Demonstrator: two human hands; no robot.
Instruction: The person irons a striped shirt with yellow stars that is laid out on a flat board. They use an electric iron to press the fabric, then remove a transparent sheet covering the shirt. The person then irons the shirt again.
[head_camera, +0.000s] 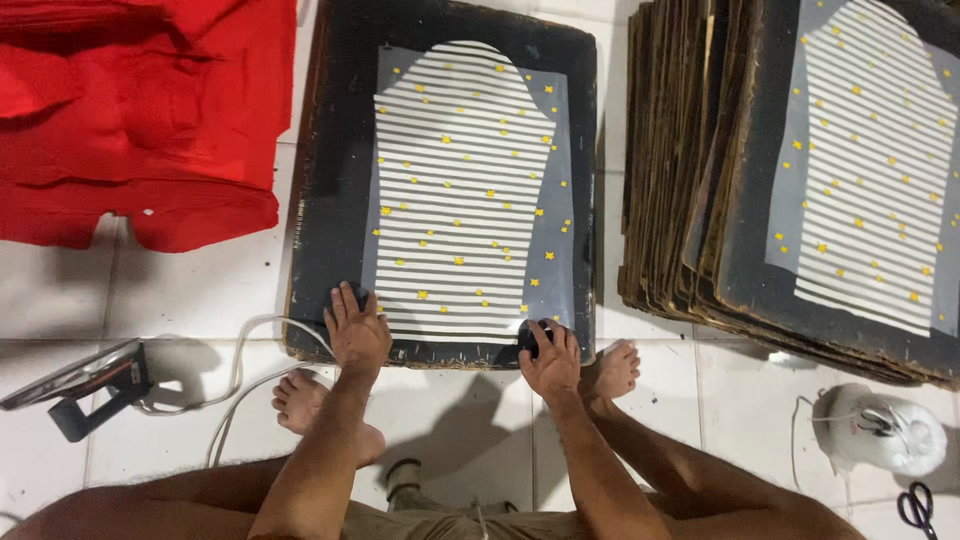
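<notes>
Right at the fingertips lay a clear film sheet (465, 190) printed with white stripes and small yellow stars, sitting flat on a dark board (330, 150) on the tiled floor (480, 420). Left hand (355, 328) pressed down on the sheet's near left corner, fingers spread flat. Right hand (548, 352) sat at the near right corner, fingers curled around a small black object (528, 338); what it was could not be made out. Film looked laid and roughly squared on the board, no garment over it yet as far as visible. Past the right hand stood a stack of similar boards (680, 160), the top one carrying the same striped film. Beyond the left hand lay red fabric (140, 120); nearer, an iron (85, 378) with a white cord (245, 355). A white mask (890, 430) and scissors (920, 505) lay off to the right.
</notes>
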